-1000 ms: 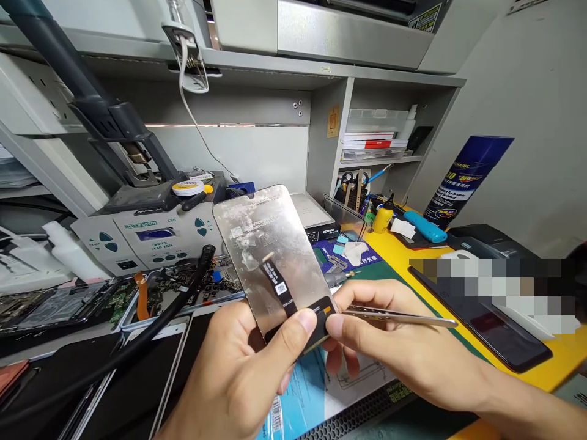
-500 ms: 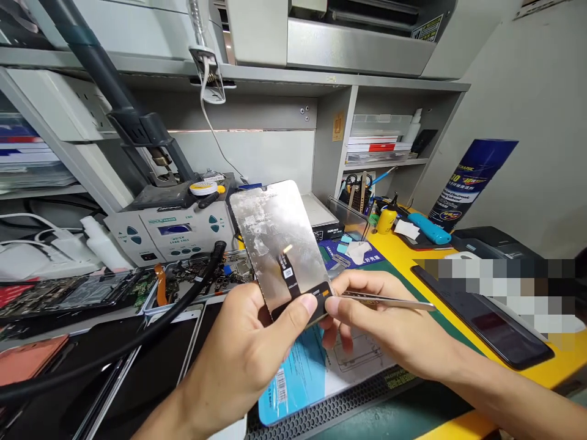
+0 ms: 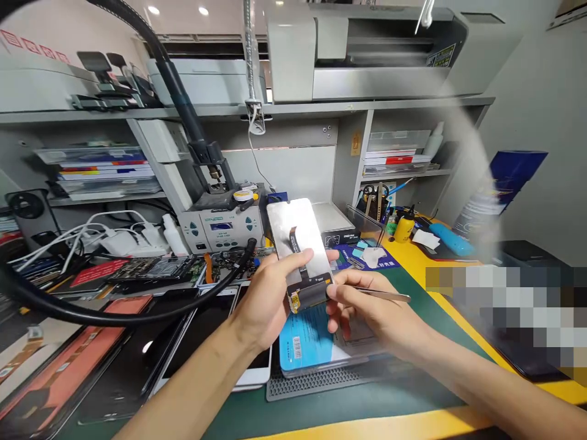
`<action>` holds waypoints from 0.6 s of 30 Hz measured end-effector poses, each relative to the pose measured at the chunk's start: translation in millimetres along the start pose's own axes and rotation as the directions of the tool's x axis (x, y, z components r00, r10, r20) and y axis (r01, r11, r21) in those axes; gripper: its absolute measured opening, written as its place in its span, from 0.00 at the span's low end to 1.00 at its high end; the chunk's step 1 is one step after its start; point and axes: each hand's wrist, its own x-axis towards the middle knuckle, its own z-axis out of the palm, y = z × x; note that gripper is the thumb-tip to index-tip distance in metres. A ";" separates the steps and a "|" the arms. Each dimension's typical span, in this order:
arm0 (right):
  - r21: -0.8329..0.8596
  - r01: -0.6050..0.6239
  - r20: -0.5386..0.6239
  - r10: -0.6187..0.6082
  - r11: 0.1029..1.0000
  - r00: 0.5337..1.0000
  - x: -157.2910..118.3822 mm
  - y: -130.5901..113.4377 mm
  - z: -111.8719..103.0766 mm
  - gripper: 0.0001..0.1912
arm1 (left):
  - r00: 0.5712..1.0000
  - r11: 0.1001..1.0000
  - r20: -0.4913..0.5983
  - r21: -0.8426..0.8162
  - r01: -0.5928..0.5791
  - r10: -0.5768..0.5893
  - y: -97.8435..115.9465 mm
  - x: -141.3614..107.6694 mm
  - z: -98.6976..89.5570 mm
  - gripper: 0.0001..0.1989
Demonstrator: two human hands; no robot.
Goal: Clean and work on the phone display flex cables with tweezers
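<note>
My left hand (image 3: 268, 290) grips a phone screen (image 3: 316, 229) upright and tilted, its silvery back facing me. The thumb lies across the back by a dark flex cable (image 3: 293, 237), and fingertips show at the far edge. Along the bottom run a black strip and a gold-coloured piece (image 3: 295, 300). My right hand (image 3: 367, 299) is closed around metal tweezers (image 3: 389, 295), whose blunt end points right; their tips are hidden. Its thumb and forefinger touch the screen's lower right corner. Below both hands lies a blue and white package (image 3: 288, 339).
Several phones and panels, including a white-framed one (image 3: 206, 330), lie at left. A black hose (image 3: 137, 319) arcs over them. Behind stands a grey soldering station (image 3: 222, 229). At right are a yellow bottle (image 3: 404, 227) and a blurred blue spray can (image 3: 509, 183).
The view has pulled back and shifted, showing more bench at left. My left thumb has moved up the screen's back, and the gold-coloured piece at its bottom now shows. The right hand keeps the tweezers.
</note>
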 end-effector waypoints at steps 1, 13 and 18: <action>-0.002 -0.001 0.016 0.001 1.000 1.000 0.3 0.0 0.2 0.12 | 1.000 1.000 -0.011 -0.011 0.003 -0.003 0.1 1.0 -0.8 0.18; -0.076 0.108 -0.060 -0.112 0.991 0.992 -0.7 -20.3 -15.3 0.16 | 0.997 0.983 -0.069 -0.179 0.028 -0.041 11.6 4.0 -27.3 0.18; -0.234 0.195 -0.150 -0.233 0.953 0.961 -10.2 -20.9 -4.6 0.16 | 0.991 0.952 -0.104 -0.303 0.049 -0.085 -0.5 -0.4 -30.2 0.17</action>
